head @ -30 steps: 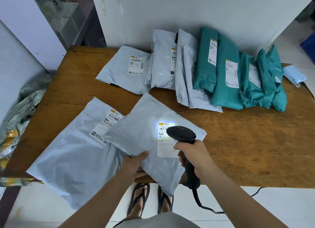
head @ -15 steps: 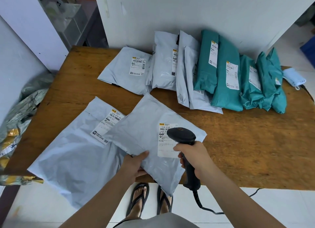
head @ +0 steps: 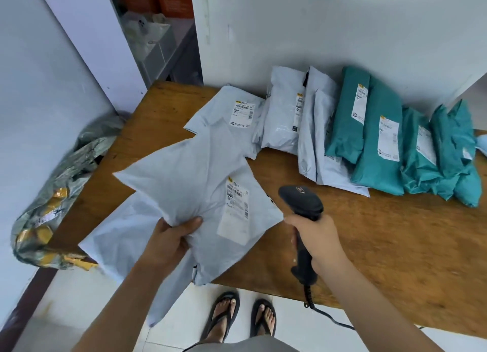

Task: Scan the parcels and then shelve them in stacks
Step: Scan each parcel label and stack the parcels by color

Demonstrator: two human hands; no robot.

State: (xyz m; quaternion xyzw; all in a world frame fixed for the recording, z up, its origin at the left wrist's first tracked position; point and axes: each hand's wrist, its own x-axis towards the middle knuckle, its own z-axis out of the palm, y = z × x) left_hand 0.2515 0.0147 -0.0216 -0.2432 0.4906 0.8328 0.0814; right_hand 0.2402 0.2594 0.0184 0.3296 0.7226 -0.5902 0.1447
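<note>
My left hand (head: 168, 242) grips the near edge of a pale grey parcel (head: 195, 183) with a white label, lifted and tilted above the wooden table (head: 382, 246). Under it lies a larger grey parcel (head: 118, 235), overhanging the table's near edge. My right hand (head: 317, 241) holds a black corded scanner (head: 303, 207) just right of the lifted parcel, its head pointing up and left. Along the wall lean a row of grey parcels (head: 282, 120) and several teal parcels (head: 379, 146), labels facing me.
A crumpled silver and yellow sack (head: 50, 207) hangs off the table's left side. A white wall stands behind the parcels, and a gap at upper left shows shelves with boxes (head: 155, 43). My sandalled feet (head: 237, 317) stand on the white tiled floor.
My left hand has lifted the scanned grey parcel off the table and swung it left and up. The scanner light is off and the scanner has drawn away to the right. The camera turned left.
</note>
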